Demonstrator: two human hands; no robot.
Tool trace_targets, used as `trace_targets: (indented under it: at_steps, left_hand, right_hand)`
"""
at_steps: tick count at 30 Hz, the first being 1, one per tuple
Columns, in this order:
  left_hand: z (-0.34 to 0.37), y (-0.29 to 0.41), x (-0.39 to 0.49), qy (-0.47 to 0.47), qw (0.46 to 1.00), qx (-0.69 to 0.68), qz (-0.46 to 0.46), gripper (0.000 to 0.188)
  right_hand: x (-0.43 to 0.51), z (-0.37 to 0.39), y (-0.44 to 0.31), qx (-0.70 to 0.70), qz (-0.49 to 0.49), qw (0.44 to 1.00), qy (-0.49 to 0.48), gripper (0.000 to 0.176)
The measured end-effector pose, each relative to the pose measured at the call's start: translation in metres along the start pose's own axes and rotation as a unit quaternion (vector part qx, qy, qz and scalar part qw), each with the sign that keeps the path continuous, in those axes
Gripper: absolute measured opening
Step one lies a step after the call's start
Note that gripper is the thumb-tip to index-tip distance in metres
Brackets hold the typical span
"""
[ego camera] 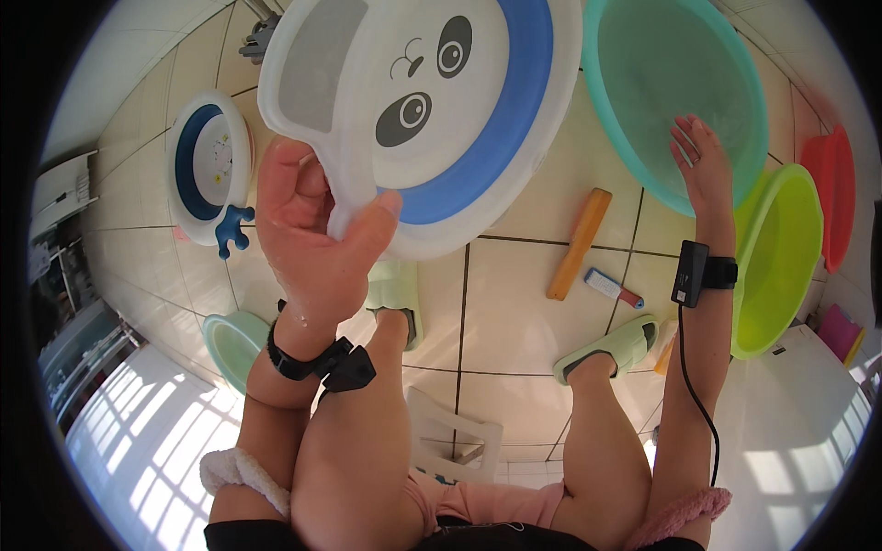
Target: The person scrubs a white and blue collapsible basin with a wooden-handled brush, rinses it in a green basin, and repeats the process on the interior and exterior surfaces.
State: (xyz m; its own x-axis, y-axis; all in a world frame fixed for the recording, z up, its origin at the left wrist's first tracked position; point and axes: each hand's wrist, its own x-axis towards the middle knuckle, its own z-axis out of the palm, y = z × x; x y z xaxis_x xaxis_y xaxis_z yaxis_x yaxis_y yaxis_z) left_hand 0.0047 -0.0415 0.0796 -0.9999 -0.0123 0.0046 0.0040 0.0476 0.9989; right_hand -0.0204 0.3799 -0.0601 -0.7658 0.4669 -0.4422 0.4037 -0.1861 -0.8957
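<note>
My left hand (324,220) grips the rim of a large white plastic basin (468,234) with a blue inner wall. The basin is tilted up, so its floor with a printed panda face turns towards me. My left thumb lies on the rim's near side and the fingers curl behind it; water drops cling to that hand. On the right, my right hand (703,158) hovers over a teal basin (751,103) holding cloudy water. Its fingers are slightly apart and hold nothing. Whether they touch the water, I cannot tell.
A wooden bat (581,241) and a scrubbing brush (612,286) lie on the tiles. A lime-green basin (778,268) and a red basin (837,200) stand at right. Left are a small white-and-navy basin (241,158) and a pale green basin (231,344). A white plastic stool (489,441) is below me.
</note>
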Motion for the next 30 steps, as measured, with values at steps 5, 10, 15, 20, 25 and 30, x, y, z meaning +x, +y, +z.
trace_targets:
  at_steps: [5, 10, 15, 20, 25, 30]
  left_hand:
    - [0.013, -0.004, 0.006, -0.010, 0.998, 0.041, 0.036, 0.055]
    - [0.029, -0.006, 0.014, -0.027, 0.996, 0.059, 0.056, 0.051]
    - [0.039, -0.010, 0.017, -0.049, 0.993, 0.051, 0.096, 0.048]
    - [0.025, -0.010, 0.014, -0.019, 0.987, 0.116, 0.109, 0.050]
    - [0.000, -0.002, 0.006, 0.014, 0.992, 0.092, 0.085, 0.059]
    - [-0.020, 0.003, -0.008, 0.036, 0.988, 0.110, 0.100, 0.063]
  right_hand:
    - [0.058, -0.029, 0.047, 0.161, 0.139, 0.977, 0.014, 0.023]
    - [0.035, 0.030, 0.023, 0.368, 0.198, 0.834, -0.361, 0.021]
    - [-0.062, 0.149, 0.026, 0.106, -0.028, 0.953, -0.284, 0.032]
    - [-0.098, 0.173, 0.052, -0.427, -0.474, 0.732, -0.239, 0.041]
    - [-0.078, 0.146, 0.031, -0.547, -0.476, 0.686, -0.054, 0.057]
    - [-0.074, 0.136, 0.015, -0.213, -0.284, 0.922, -0.158, 0.070]
